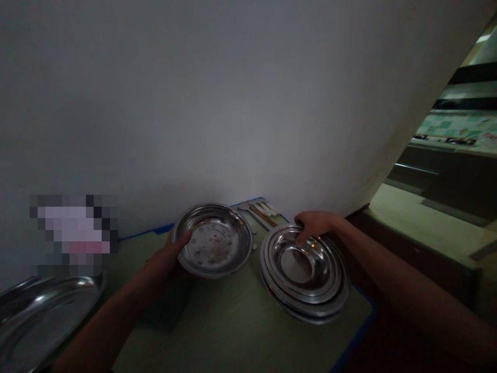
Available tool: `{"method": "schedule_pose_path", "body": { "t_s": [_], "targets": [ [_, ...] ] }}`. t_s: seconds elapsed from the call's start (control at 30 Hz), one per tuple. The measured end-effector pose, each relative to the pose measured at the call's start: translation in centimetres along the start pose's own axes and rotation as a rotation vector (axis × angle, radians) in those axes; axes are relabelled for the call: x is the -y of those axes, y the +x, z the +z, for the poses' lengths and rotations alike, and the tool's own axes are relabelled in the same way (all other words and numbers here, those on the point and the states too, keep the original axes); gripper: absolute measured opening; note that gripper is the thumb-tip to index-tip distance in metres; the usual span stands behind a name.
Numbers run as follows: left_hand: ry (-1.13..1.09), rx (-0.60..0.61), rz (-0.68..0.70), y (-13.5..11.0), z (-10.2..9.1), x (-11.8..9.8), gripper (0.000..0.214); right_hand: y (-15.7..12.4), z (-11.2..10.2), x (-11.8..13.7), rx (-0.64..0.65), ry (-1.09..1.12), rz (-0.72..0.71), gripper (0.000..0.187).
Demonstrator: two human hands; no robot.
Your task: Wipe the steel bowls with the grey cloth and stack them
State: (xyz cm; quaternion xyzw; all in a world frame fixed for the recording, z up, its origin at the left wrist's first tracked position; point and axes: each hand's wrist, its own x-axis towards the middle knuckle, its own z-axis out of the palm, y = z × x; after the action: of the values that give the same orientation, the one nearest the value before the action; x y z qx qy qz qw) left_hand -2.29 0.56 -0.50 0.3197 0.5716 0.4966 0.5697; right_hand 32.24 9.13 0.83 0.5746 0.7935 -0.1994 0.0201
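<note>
My left hand (173, 254) grips the near-left rim of a steel plate (215, 241) with food bits on it, thumb over the edge, holding it tilted just above the green table (217, 331). My right hand (312, 225) rests on the far rim of a stack of steel plates (306, 277), fingers curled over the top plate's edge.
Spoons and chopsticks (261, 211) lie by the white wall behind the plates. A large steel tray (37, 313) sits at the lower left. The table's blue edge (359, 331) runs along the right, with a dark counter (419, 248) beyond.
</note>
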Motion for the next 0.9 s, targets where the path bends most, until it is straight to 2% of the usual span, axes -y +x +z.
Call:
{"method": "schedule_pose_path", "body": {
  "t_s": [0.1, 0.23, 0.43, 0.53, 0.63, 0.77, 0.9],
  "targets": [
    [-0.016, 0.004, -0.004, -0.3, 0.1, -0.2, 0.031, -0.7, 0.0, 0.3, 0.001, 0.092, -0.102, 0.030],
    [-0.030, 0.000, -0.038, -1.3, 0.7, -1.0, 0.032, -2.0, 0.5, 0.7, -0.111, 0.170, -0.243, 0.020],
    [-0.030, 0.064, -0.019, -2.0, 1.0, -1.2, 0.052, -4.4, 0.2, 0.4, -0.213, 0.221, -0.272, 0.017],
    [-0.018, 0.154, 0.073, -1.7, 1.2, -0.2, 0.061, -4.7, -0.8, 0.4, -0.247, 0.338, -0.265, 0.024],
    [0.012, 0.196, 0.155, -1.7, 2.0, 0.8, 0.066, -3.9, -1.5, 1.4, -0.268, 0.527, -0.243, 0.029],
    [0.060, 0.195, 0.251, -2.1, 3.0, 1.2, 0.063, -1.6, -0.9, 3.8, -0.340, 0.741, -0.165, 0.029],
    [0.181, 0.080, 0.455, -1.7, 2.5, 1.1, 0.059, 0.4, 0.5, 5.7, -0.480, 0.741, -0.092, 0.025]
  ]
}}
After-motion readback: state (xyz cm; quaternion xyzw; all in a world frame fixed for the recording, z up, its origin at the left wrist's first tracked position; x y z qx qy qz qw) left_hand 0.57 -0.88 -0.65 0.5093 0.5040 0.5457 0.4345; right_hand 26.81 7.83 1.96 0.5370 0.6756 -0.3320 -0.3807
